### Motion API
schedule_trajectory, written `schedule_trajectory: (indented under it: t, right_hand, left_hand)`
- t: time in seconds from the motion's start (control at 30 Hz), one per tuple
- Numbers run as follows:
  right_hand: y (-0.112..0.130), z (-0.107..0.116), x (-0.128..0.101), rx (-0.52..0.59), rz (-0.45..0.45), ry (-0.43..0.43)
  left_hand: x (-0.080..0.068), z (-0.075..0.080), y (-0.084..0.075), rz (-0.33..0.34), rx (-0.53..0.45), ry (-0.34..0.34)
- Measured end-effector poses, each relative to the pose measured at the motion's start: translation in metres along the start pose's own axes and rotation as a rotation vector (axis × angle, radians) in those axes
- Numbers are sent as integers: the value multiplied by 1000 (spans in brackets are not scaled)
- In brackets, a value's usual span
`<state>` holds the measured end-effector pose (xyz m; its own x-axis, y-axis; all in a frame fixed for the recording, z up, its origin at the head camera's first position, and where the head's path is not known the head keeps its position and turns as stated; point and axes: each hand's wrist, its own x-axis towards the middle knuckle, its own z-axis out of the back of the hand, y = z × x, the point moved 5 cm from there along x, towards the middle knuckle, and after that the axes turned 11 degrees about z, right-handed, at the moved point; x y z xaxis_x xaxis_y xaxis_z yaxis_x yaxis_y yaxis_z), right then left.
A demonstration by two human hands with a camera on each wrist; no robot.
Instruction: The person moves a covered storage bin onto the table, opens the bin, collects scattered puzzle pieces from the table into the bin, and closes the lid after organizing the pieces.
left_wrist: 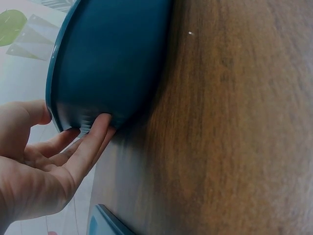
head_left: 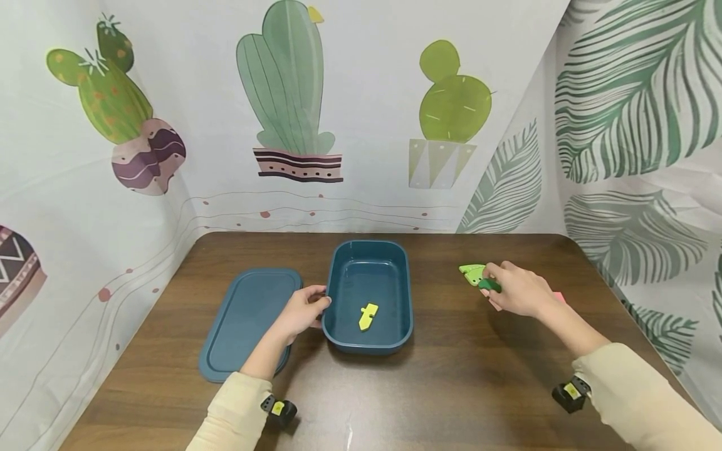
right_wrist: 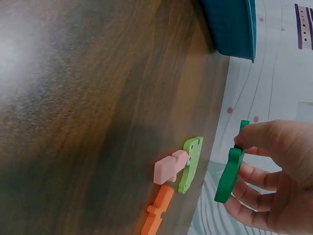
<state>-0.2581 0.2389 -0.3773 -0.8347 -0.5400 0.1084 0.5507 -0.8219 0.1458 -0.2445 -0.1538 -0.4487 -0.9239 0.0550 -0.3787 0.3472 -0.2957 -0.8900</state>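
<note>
A deep blue rectangular box [head_left: 369, 346] stands on the table with a yellow puzzle piece [head_left: 368, 317] lying inside. My left hand [head_left: 301, 311] holds the box's left side, the thumb at the rim and the fingers against the outer wall under it. Over the table's right part, my right hand [head_left: 521, 291] pinches a dark green puzzle piece [right_wrist: 229, 174] between thumb and fingers. Below that hand lie a light green piece [right_wrist: 191, 164] with printed eyes, a pink piece [right_wrist: 168, 167] close against it and an orange piece [right_wrist: 156, 210].
Left of the box lies its flat blue lid [head_left: 248, 319], partly behind my left forearm. A printed cactus and leaf cloth [head_left: 372, 207] hangs behind the wooden table [head_left: 440, 376]. Each sleeve bears a small black wrist camera [head_left: 571, 394].
</note>
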Motion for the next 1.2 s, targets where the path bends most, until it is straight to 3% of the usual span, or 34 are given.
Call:
schedule_trajectory:
  t: [0.53, 1.2]
  right_hand:
    - [12, 2, 21, -14, 5, 31]
    - [34, 4, 49, -31, 111, -12]
  left_hand:
    - [-2, -1, -1, -2, 2, 7]
    - [0, 0, 0, 10, 1, -12]
